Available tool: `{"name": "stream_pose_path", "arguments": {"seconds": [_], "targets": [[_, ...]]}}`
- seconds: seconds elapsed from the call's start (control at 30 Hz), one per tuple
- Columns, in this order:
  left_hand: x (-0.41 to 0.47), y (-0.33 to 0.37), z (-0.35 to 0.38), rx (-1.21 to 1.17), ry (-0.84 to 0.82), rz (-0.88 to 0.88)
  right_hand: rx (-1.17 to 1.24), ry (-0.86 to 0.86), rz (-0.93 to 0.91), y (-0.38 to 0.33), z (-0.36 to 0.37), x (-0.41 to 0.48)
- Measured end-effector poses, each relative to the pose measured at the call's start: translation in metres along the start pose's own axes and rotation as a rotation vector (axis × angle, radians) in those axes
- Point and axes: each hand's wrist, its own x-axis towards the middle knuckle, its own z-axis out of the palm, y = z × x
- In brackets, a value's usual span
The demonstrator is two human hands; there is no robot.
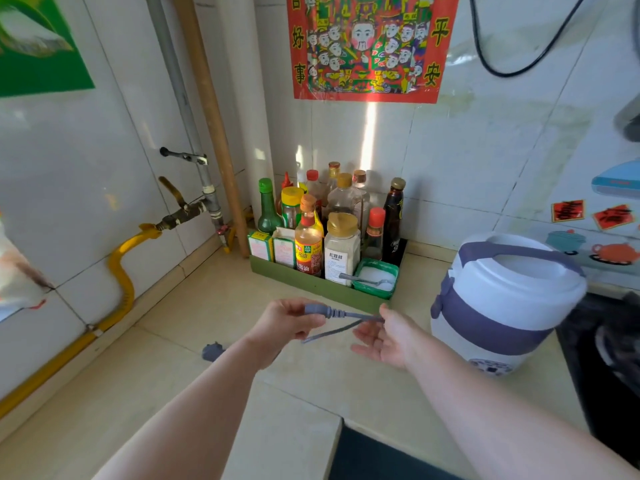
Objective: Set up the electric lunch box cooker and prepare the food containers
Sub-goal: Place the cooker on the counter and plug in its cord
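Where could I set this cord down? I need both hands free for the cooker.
Bare counter lies left of the left hand, between the yellow hose and the green condiment tray. Near counter under the forearms is free too, past the grey plug. Crowded: the tray corner, and right, where the cooker meets the black stove.

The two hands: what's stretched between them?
In the head view, a grey power cord runs between them: the left hand pinches its connector end, and the cord loops across to the open right hand.
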Motion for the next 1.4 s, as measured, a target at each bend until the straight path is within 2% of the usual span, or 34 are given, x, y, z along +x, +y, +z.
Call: {"name": "stream_pose_path", "arguments": {"seconds": [0.17, 0.33, 0.37, 0.5, 0.63, 0.73, 0.9, 1.07, 1.23, 1.4], "targets": [[0.018, 0.019, 0.041, -0.212, -0.068, 0.008, -0.284, 0.061, -0.003, 0.001, -0.058, -0.007], [0.04, 0.039, 0.107, -0.424, -0.157, -0.055, -0.368, 0.189, -0.053, -0.017, -0.131, -0.028], [0.044, 0.042, 0.124, -0.395, -0.133, -0.085, -0.382, 0.224, -0.063, -0.023, -0.147, -0.034], [0.069, 0.039, 0.179, 0.009, 0.005, -0.129, -0.463, 0.41, -0.155, -0.04, -0.195, -0.05], [0.091, 0.039, 0.206, 0.043, 0.122, -0.141, -0.455, 0.532, -0.383, -0.054, -0.22, -0.049], [0.107, 0.039, 0.211, 0.0, 0.14, -0.129, -0.408, 0.505, -0.478, -0.062, -0.215, -0.052], [0.129, 0.037, 0.216, -0.101, 0.151, -0.166, -0.225, 0.396, -0.446, -0.06, -0.201, -0.048], [0.15, 0.025, 0.219, 0.047, 0.12, -0.122, -0.082, 0.362, -0.437, -0.056, -0.199, -0.034], [0.167, 0.013, 0.228, 0.042, 0.024, -0.147, 0.0, 0.374, -0.392, -0.057, -0.202, -0.02], [0.174, 0.007, 0.237, -0.07, -0.063, -0.211, 0.022, 0.39, -0.374, -0.058, -0.207, -0.015]]}}
